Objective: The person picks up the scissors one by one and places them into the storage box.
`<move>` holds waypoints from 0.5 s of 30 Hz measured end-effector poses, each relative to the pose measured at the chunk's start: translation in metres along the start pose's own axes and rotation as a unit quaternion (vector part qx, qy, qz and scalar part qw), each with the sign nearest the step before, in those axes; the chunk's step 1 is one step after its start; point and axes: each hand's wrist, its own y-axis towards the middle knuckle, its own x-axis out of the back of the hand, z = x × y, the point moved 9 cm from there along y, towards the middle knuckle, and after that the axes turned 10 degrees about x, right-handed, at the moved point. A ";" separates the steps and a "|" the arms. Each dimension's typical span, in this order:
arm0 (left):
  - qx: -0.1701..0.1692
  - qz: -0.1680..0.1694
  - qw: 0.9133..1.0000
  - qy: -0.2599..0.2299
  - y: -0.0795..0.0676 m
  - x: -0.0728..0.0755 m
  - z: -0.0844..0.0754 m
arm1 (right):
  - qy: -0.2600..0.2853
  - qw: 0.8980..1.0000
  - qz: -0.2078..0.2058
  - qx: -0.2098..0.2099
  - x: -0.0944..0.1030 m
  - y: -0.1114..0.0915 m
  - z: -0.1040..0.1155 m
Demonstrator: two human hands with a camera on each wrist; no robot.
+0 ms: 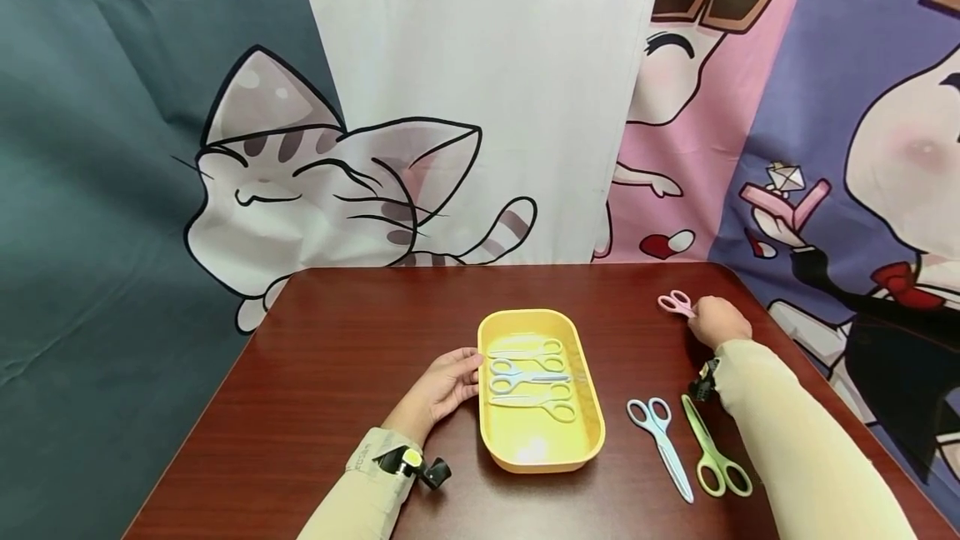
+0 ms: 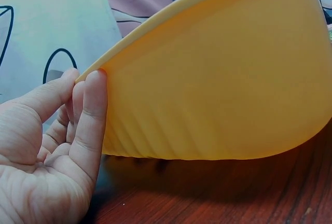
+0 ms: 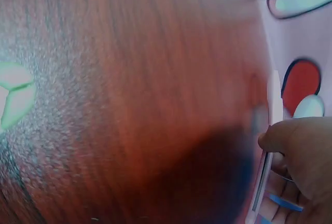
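My left hand (image 1: 448, 382) pinches the left rim of a yellow plastic tray (image 1: 542, 467); the left wrist view shows the thumb and a finger (image 2: 93, 105) at the rim. Inside the tray lie yellow scissors (image 1: 558, 363) at the back, blue scissors (image 1: 504, 375) in the middle and another yellow pair (image 1: 558, 411) in front. At the far right of the table my right hand (image 1: 718, 322) holds pink scissors (image 1: 677, 303) by the blade part, handle loops pointing left. The right wrist view shows them edge-on, raised over the table, the fingers partly hiding them.
Right of the tray, blue scissors (image 1: 662, 444) and green scissors (image 1: 712, 452) lie on the dark red wooden table (image 1: 337, 340). The green pair is close to my right forearm. A printed cartoon curtain (image 1: 480, 65) hangs behind the table's far edge.
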 end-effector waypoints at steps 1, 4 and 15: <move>0.000 -0.001 1.000 -0.001 0.000 0.001 0.000 | -0.001 1.000 -0.011 0.012 0.004 0.002 0.008; 0.002 -0.004 1.000 -0.005 0.000 0.002 0.001 | -0.005 0.998 -0.045 0.054 0.019 0.008 0.037; 0.006 -0.005 1.000 -0.002 -0.001 0.001 0.003 | -0.029 0.965 -0.097 0.241 0.037 -0.019 0.200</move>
